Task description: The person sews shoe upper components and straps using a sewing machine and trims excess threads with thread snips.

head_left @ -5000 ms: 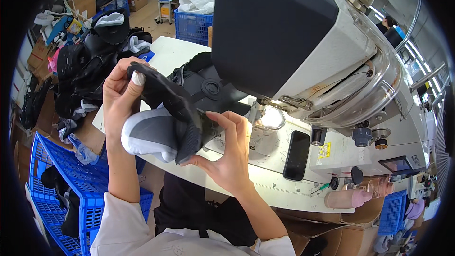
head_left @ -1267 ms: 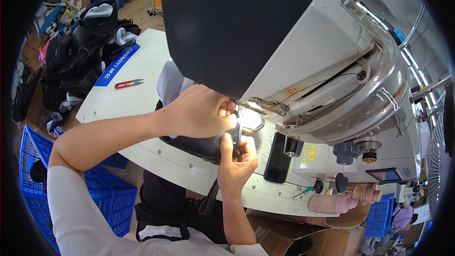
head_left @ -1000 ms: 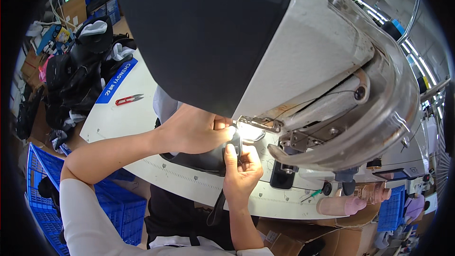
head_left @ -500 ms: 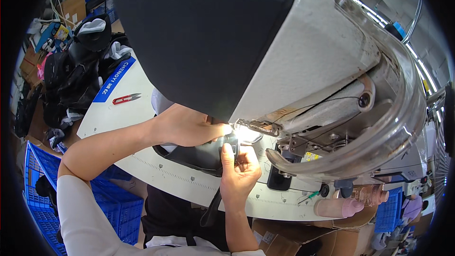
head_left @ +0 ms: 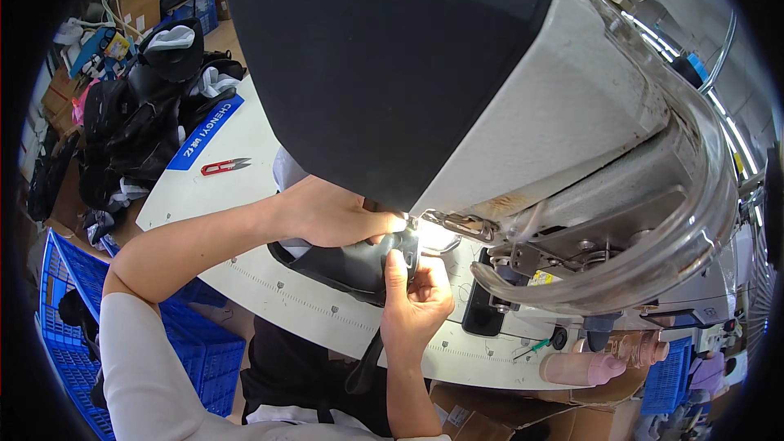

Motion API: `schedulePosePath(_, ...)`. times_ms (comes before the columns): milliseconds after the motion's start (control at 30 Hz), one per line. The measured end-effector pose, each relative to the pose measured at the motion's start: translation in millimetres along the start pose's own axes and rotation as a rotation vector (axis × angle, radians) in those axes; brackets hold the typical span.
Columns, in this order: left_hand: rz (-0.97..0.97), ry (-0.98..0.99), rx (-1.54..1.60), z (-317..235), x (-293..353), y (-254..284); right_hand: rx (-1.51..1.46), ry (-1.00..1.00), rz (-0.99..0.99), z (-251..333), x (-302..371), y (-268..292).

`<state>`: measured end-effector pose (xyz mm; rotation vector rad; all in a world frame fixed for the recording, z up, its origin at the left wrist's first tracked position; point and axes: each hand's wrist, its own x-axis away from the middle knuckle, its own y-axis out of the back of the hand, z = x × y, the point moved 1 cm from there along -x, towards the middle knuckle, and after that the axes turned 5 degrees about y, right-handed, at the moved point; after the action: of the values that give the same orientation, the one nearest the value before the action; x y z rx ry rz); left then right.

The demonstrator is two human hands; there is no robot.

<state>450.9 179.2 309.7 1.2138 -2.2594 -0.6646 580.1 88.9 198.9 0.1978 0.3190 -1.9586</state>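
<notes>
Under the lit needle area of a sewing machine (head_left: 392,57), both my hands hold a black leather-like piece (head_left: 347,268) with a pale lining and a dangling black strap (head_left: 365,367). My left hand (head_left: 327,214) presses on its upper side, the thumb close to the presser area. From below, my right hand (head_left: 418,302) pinches the near edge by a small dark fitting (head_left: 408,260), fingers curled. The machine's dark cover hides part of the work and the needle itself. Bright lamp glare washes out the spot by my left thumb.
Red thread snips (head_left: 225,167) lie on the white table (head_left: 245,273). Black lined pieces (head_left: 147,122) are heaped at the left, above blue crates (head_left: 196,359). A clear curved guard (head_left: 588,294), a phone-like black object (head_left: 483,310) and a pink bottle (head_left: 576,368) are at the right.
The whole view has shifted, with the machine and table appearing a little farther right. Both hands keep their hold on the black piece, nearly unmoved relative to the machine.
</notes>
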Motion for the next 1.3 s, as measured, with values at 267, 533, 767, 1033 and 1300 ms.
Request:
schedulePosePath(267, -0.070, -0.237, -0.011, 11, 2, 2, 0.001, 0.001, -0.027, 5, 0, -5)
schedulePosePath(533, 0.116, -0.112, -0.007, 15, -21, 10, 0.058, -0.052, -0.027, 9, -2, -3)
schedulePosePath(767, 0.149, -0.238, 0.014, 23, -33, 9, 0.044, -0.014, -0.044, 12, -4, -5)
schedulePosePath(1033, -0.014, -0.352, -0.126, 29, -26, 17, 0.087, 0.030, 0.014, -3, 7, 6)
schedulePosePath(1300, -0.254, -0.458, 0.242, 35, 14, 17, 0.371, 0.274, 0.066, -15, 17, 33)
